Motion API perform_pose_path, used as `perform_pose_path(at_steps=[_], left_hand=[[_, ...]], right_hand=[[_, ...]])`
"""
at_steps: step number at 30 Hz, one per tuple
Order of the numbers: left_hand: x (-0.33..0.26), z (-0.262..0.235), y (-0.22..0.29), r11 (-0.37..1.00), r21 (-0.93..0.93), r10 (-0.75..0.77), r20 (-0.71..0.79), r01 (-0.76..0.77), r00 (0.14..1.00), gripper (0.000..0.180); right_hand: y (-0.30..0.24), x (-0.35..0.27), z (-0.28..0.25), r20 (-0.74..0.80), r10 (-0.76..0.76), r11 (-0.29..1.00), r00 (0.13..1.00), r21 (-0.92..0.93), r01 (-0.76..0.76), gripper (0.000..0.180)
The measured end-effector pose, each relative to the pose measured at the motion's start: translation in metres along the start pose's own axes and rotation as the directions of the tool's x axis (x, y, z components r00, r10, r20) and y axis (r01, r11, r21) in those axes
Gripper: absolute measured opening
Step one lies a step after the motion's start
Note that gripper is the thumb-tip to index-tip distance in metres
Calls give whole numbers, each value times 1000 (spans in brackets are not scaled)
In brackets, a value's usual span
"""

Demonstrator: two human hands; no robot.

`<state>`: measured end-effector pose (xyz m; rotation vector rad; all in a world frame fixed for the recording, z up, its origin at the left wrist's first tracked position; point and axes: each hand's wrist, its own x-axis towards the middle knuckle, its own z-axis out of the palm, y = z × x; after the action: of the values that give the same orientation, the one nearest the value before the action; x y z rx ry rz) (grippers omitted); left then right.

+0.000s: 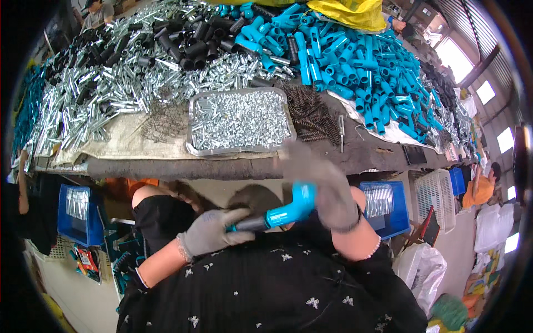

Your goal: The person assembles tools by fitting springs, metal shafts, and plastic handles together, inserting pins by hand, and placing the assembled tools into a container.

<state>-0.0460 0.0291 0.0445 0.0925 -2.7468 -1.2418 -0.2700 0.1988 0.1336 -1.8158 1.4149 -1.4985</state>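
My left hand (214, 234), in a grey work glove, is closed around the black sleeve of a teal bent plastic handle (288, 211) held low over my lap. The handle's angled teal end points up and to the right. My right hand (327, 191), gloved too, is beside that end. Motion smears its fingers, so I cannot make out whether they touch the handle. Ahead on the bench is a metal tray (241, 119) full of small silver fasteners, with dark coil springs (313, 114) to its right.
Silver metal rods (105, 105), black sleeves (194, 47) and teal handles (355, 66) are heaped along the bench. A screwdriver (341, 133) lies near its front edge (233, 168). Blue crates (80, 216) (384, 208) stand below at both sides. Other people (480, 186) sit nearby.
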Motion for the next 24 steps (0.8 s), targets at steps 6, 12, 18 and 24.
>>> perform_pose_path(at_steps=[6, 12, 18, 24], left_hand=[[-8, -24, -12, 848, -443, -315, 25, 293, 949, 51], [-10, -29, -23, 814, -482, -296, 136, 324, 945, 42], [-2, -26, 3, 972, -220, -53, 155, 87, 986, 53], [14, -11, -9, 955, -268, -73, 200, 126, 977, 43]], right_hand=[[-16, 32, -6, 357, -309, 941, 881, -17, 337, 30], [-2, 41, -11, 172, -141, 988, 975, 85, 128, 33], [44, 42, -35, 68, 19, 923, 997, -386, 8, 39], [-14, 59, -1, 249, -29, 989, 968, -133, 64, 35]])
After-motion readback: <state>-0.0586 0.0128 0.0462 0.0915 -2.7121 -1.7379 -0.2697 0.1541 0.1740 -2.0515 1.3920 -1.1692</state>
